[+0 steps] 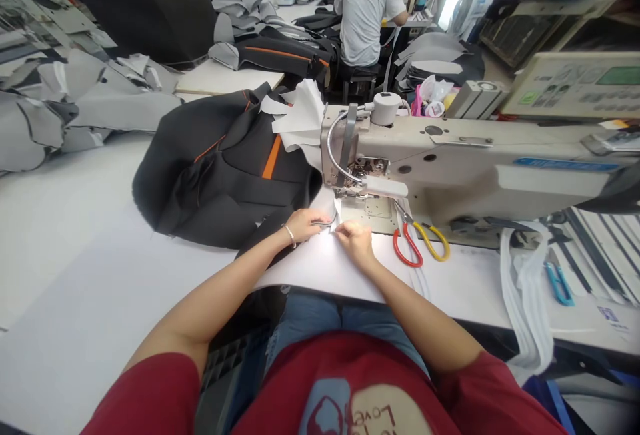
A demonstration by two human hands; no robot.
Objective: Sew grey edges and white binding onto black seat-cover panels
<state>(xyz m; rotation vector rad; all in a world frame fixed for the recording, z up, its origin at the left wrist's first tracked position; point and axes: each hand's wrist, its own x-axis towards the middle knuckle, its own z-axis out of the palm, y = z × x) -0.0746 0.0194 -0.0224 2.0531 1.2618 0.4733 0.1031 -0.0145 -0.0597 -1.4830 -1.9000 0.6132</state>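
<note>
My left hand (306, 223) is closed around a small metal tool, perhaps snips, at the edge of a white fabric piece (320, 255) lying on the table in front of the sewing machine (450, 161). My right hand (356, 238) pinches the same white fabric just right of the left hand, fingers pressed together. A black cover with orange stripes (220, 168) is bunched to the left of the machine's needle area, touching my left wrist.
Red-and-yellow-handled scissors (417, 241) lie on the machine bed to the right of my hands. Blue snips (559, 283) and white strips (525, 301) lie at the right. Grey fabric pieces (75, 108) are piled at the left. A person in a white shirt (365, 8) sits at the back.
</note>
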